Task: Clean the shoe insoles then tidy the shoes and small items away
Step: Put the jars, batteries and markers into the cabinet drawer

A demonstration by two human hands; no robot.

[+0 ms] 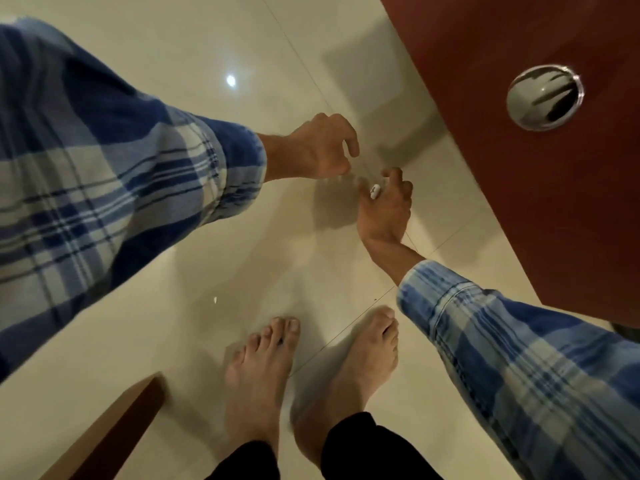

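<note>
While we look straight down over both arms, we see our right hand (384, 206) low and right of centre, its thumb and fingers curled around a small white object (375, 191) with dark lettering too small for us to read; the object sits pinched between the thumb and the fingertips, and what it is we cannot tell. Our left hand (317, 148) hangs just above and to the left of the right one, near it but not touching, its fingers loosely curled and parted with nothing between them. Both wrists come out of blue and white plaid sleeves (114, 168), the left sleeve filling much of the left side of the view. Below the hands we see two bare feet (259, 372) standing side by side on a glossy cream tiled floor (173, 57), with black trouser cuffs at the bottom edge. A bright spot of light reflects off the tiles above the left hand. To the right, a dark red wooden panel (519, 168) runs diagonally across the corner, bearing a round recessed metal handle (545, 97). At the lower left, a brown wooden edge (114, 431) slants up from the bottom of the view. No shoes or insoles appear anywhere in our view
</note>
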